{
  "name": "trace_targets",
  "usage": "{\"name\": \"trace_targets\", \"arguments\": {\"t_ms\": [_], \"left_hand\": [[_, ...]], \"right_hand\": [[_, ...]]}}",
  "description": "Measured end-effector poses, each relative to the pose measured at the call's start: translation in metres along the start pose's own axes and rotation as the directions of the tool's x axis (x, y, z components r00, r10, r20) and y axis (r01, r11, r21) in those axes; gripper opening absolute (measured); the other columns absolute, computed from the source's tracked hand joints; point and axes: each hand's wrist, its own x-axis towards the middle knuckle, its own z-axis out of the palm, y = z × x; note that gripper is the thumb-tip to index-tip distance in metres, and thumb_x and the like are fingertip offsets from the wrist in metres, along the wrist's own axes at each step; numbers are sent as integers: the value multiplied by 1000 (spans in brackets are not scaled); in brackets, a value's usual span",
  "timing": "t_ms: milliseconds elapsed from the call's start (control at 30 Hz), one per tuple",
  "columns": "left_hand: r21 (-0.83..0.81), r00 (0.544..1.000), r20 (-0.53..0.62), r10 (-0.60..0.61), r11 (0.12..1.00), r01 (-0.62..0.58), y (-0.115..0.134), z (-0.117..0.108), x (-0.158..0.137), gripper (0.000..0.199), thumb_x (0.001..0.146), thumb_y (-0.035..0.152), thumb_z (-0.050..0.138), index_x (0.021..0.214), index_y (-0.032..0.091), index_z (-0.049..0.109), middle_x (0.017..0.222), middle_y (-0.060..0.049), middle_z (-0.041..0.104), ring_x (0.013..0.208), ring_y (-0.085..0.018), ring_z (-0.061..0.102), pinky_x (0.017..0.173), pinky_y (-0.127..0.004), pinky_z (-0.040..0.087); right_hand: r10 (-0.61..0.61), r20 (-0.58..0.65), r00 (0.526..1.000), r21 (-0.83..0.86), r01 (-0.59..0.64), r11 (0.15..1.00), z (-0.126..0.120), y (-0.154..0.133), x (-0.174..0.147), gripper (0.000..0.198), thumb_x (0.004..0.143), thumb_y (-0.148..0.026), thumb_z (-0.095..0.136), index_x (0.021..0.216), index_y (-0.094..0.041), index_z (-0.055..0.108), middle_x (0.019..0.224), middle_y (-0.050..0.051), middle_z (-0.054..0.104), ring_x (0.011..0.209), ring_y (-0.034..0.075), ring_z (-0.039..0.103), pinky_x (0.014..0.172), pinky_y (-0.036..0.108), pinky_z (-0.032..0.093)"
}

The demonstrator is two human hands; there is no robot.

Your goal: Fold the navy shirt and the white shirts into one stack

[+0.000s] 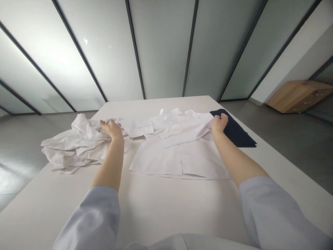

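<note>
A white button-front shirt or coat [179, 152] lies spread on the table, its hem toward me and its collar at the far side. One sleeve [137, 129] reaches left across the table. My right hand [220, 124] is closed on the cloth at the garment's right side, pulling up creases there. My left hand [111, 128] is over the left sleeve's far end, beside a crumpled pile of white garments [80, 142]. Its fingers look apart; whether they touch the cloth is hard to tell.
Folded navy cloth [238, 132] lies right of the white garment, partly behind my right hand. Everything rests on a long white table [179, 205]. Beyond stand frosted glass panels [161, 48] with dark frames. A wooden cabinet [293, 97] stands far right.
</note>
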Motion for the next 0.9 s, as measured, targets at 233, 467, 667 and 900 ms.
{"name": "trace_targets", "arguments": {"t_ms": [233, 467, 667, 900], "left_hand": [[70, 314, 910, 270, 646, -760, 29, 42, -121, 41, 88, 32, 48, 125, 19, 58, 129, -10, 61, 125, -23, 51, 110, -37, 36], [170, 258, 949, 179, 398, -902, 10, 32, -158, 66, 92, 45, 41, 151, 15, 33, 159, -13, 25, 148, -29, 16, 119, -44, 15], [219, 284, 950, 127, 375, -901, 14, 13, -174, 71, 93, 50, 37, 154, 16, 26, 162, -14, 17, 149, -33, 6, 119, -49, 11], [300, 277, 954, -117, 411, -861, 14, -2, -181, 84, 90, 69, 25, 156, 19, 17, 163, -14, 12, 149, -34, 9, 115, -57, 17]], "right_hand": [[-477, 461, 748, -80, 570, 818, 17, -71, -66, 50, 94, -40, 39, 135, -16, 53, 141, 15, 50, 133, 29, 40, 110, 41, 30], [-356, 633, 688, -180, 578, 796, 26, -59, -102, 52, 96, -43, 38, 141, -20, 47, 147, 12, 47, 135, 28, 39, 110, 44, 27], [-364, 578, 730, -168, 543, 823, 24, -47, -82, 41, 94, -22, 37, 128, -17, 61, 137, 10, 58, 125, 24, 50, 106, 37, 32], [-276, 413, 868, 50, 281, 958, 20, -35, -63, 32, 91, -23, 37, 91, -18, 68, 99, 11, 71, 98, 24, 62, 85, 31, 43]]}}
